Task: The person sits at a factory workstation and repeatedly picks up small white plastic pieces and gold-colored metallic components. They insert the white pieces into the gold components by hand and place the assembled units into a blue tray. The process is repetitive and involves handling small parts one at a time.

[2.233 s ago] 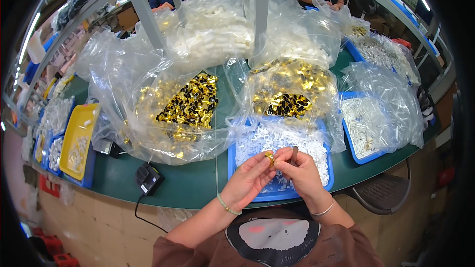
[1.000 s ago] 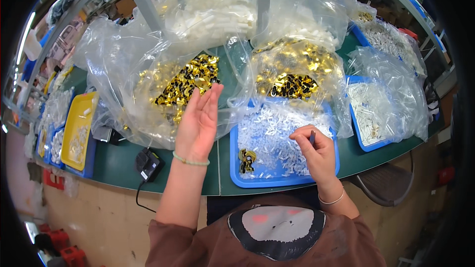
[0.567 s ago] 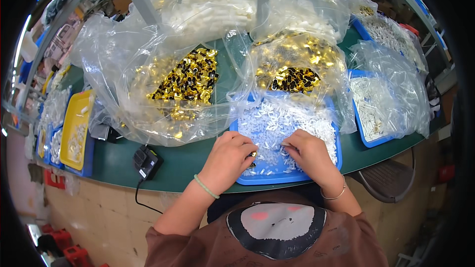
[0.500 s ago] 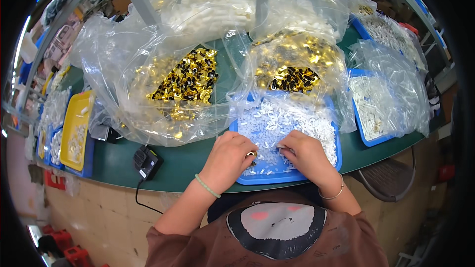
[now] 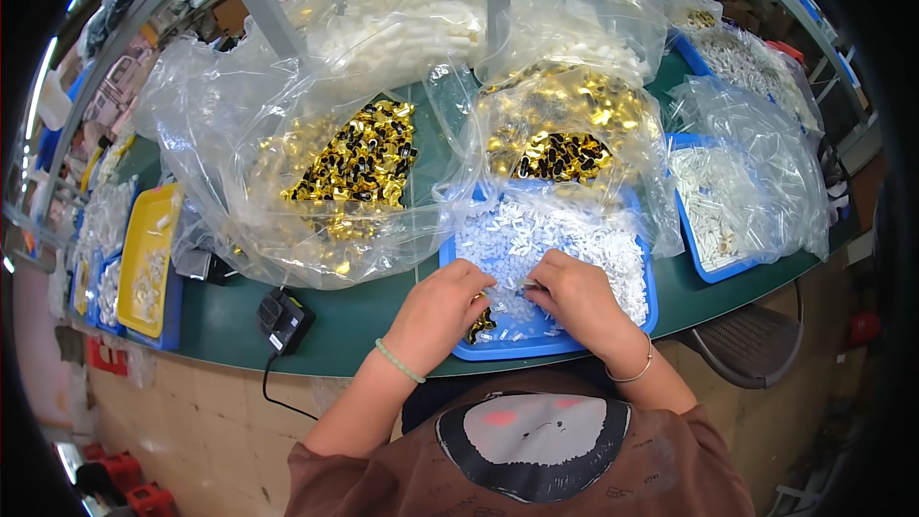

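My left hand (image 5: pixel 442 304) is curled over the near left part of a blue tray (image 5: pixel 546 349), closed around several small shiny gold-and-black parts (image 5: pixel 481 324) that show below its fingers. Across from it, my right hand (image 5: pixel 578 299) pinches with thumb and forefinger; what lies between them is too small to make out. Small white plastic pieces (image 5: pixel 617 263) fill the tray, heaped thicker to the right and spread thin between my hands. Just behind the tray an open clear bag (image 5: pixel 565 155) holds more gold parts.
A larger clear bag of gold parts (image 5: pixel 359 158) lies to the left, with a black power adapter (image 5: pixel 284 321) near the table edge. Yellow (image 5: pixel 145 258) and blue trays (image 5: pixel 706 244) flank the table. Bags of white items (image 5: pixel 392 29) stand behind, under grey posts (image 5: pixel 497 10).
The gold parts under my left hand show more plainly now. My right hand has shifted slightly left, closer to my left hand, still pinching. The whole view has drifted a little.
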`<state>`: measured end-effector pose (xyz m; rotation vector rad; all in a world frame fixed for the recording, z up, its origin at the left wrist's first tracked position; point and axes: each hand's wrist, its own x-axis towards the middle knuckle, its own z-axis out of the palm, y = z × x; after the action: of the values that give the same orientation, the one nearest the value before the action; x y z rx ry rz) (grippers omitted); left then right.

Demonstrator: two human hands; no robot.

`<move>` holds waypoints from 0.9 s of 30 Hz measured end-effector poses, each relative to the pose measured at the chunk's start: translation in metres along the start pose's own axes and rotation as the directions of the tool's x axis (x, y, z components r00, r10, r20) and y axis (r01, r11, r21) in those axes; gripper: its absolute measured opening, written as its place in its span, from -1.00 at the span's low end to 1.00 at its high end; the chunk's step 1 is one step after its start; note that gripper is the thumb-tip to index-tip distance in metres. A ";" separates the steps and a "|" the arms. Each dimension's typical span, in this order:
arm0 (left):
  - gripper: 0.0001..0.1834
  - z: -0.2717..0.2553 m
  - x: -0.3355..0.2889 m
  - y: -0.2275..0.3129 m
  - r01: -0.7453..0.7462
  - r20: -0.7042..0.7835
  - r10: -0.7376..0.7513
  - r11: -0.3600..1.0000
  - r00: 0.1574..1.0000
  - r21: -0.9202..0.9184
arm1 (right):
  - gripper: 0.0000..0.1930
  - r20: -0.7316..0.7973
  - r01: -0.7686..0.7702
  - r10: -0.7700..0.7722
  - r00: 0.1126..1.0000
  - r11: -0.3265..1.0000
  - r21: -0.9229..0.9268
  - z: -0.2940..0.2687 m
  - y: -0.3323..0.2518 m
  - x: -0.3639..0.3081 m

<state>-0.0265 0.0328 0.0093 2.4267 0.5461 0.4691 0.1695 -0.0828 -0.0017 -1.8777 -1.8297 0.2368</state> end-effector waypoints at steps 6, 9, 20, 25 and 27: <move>-0.76 -0.003 0.000 0.001 -0.001 0.038 0.001 1.000 0.999 0.003 | -0.85 0.001 -0.017 0.018 1.000 1.000 -0.018 0.003 0.000 0.001; -0.73 -0.003 0.002 0.004 0.073 0.017 -0.072 0.992 0.997 -0.100 | -0.86 0.026 -0.020 0.022 0.999 0.999 -0.045 0.001 0.000 0.003; -0.60 0.011 0.006 -0.001 0.181 -0.015 -0.222 0.830 0.975 -0.527 | -0.88 0.027 -0.005 0.003 1.000 0.997 0.082 -0.008 0.004 0.009; -0.58 0.022 0.009 0.000 0.230 0.120 -0.365 0.274 0.923 -0.934 | -0.91 -0.063 -0.156 0.202 0.977 0.887 0.434 -0.020 -0.003 0.009; -0.58 0.023 0.011 0.002 0.234 0.179 -0.386 0.099 0.905 -0.967 | -0.92 -0.069 -0.177 0.245 0.967 0.842 0.509 -0.022 -0.007 0.009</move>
<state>-0.0064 0.0252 -0.0045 0.9133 0.5285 0.5377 0.1739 -0.0795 0.0227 -1.6678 -1.3050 0.5908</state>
